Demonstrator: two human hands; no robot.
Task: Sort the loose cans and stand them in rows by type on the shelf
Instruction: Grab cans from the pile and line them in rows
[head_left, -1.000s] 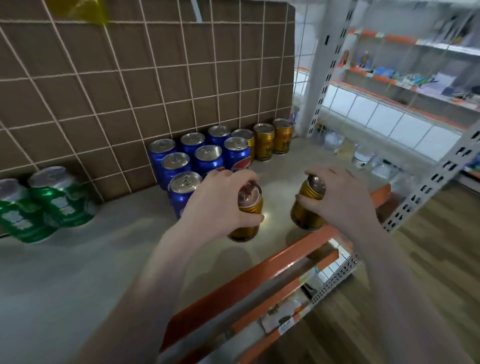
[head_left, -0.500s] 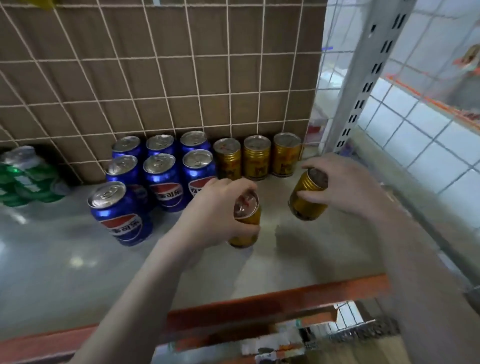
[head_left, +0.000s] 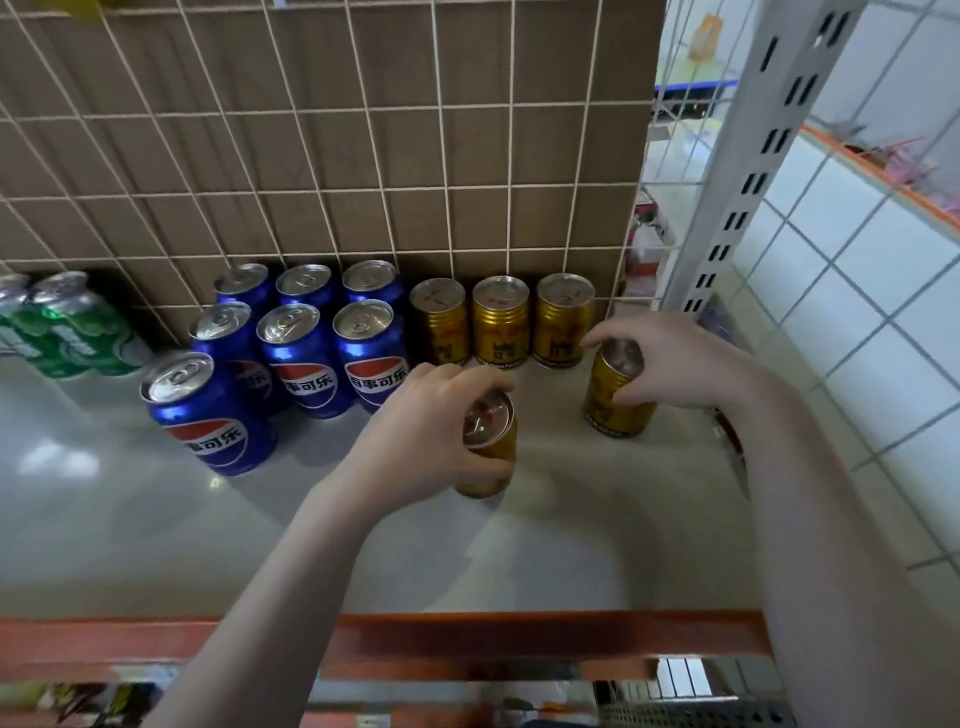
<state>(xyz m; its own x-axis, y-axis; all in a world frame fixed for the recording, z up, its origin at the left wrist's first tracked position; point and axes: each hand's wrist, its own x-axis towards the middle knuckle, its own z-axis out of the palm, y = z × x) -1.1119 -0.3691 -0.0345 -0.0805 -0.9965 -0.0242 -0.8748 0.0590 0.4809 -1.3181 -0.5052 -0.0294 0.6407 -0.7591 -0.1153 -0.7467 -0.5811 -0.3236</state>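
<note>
My left hand (head_left: 431, 434) grips a gold can (head_left: 491, 444) from above, near the middle of the grey shelf (head_left: 597, 545). My right hand (head_left: 670, 358) holds a second gold can (head_left: 613, 400) by its top; this one stands on the shelf in front of the rightmost can of the gold row (head_left: 501, 322) at the back. Blue cola cans (head_left: 306, 332) stand in two rows of three left of the gold ones, with one more blue can (head_left: 208, 415) in front. Green cans (head_left: 67, 327) stand at the far left.
A wire grid over a brown panel (head_left: 363, 156) backs the shelf. A white slotted upright (head_left: 748, 171) stands at the right rear corner. An orange rail (head_left: 467, 639) runs along the shelf's front edge. Bare shelf lies in front of the cans.
Both hands carried their gold cans deeper into the shelf toward the gold row. The right can went from tilted in the air to upright on the shelf. My view swung to face the shelf.
</note>
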